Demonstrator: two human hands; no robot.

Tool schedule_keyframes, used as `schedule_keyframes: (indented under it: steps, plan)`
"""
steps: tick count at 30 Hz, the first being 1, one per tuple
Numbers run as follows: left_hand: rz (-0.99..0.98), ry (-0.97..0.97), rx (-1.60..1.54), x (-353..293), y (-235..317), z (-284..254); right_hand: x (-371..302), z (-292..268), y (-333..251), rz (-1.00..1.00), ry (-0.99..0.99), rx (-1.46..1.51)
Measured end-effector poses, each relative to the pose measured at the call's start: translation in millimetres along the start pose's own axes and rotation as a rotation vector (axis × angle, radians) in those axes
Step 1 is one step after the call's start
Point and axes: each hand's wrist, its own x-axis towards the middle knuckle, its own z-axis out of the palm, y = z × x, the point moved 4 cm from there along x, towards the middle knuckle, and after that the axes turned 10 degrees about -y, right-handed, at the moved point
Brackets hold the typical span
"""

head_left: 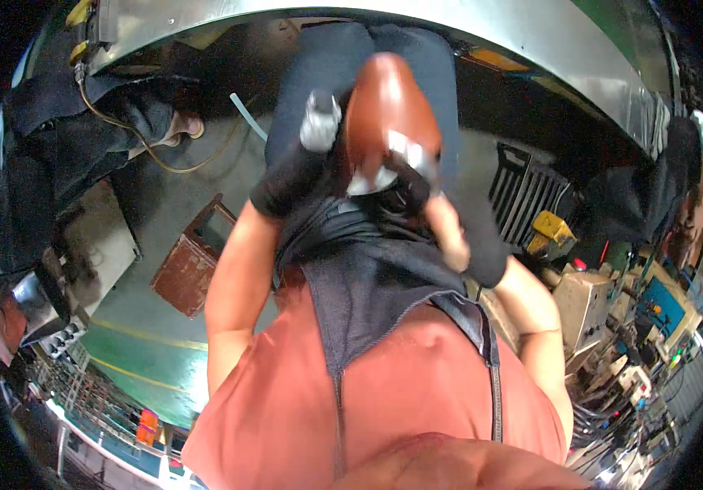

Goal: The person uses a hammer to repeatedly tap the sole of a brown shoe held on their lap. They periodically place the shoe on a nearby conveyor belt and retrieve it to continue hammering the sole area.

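Observation:
A glossy brown leather shoe (392, 102) is tilted above my lap, its rounded toe pointing away from me. My right hand (413, 167), in a dark glove with pale fingertips, wraps over the near part of the shoe; motion smears it. Just left of the shoe, my left hand (320, 124) is closed, with whitish coverings on its fingers. A dark spot shows at the top of that fist, but what it holds, if anything, I cannot make out. Black sleeves cover both wrists. A dark apron (368, 269) lies over my front and legs.
A curved metal bench (523, 53) runs across the far side. A brown wooden stool (188, 265) and a hose (151, 151) are at left. Right of me are a black slatted crate (523, 192), a yellow object (551, 231) and machinery (588, 306). People sit on both sides.

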Motion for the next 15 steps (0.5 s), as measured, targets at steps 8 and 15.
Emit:
schedule_keyframes:
  steps: [8,15]
  plan:
    - [0.034,0.417,0.548,26,-25,-1,75,-40,58,0.326,-0.047,0.581]
    - [0.133,0.547,0.585,-14,-55,17,85,-70,64,0.200,-0.189,0.169]
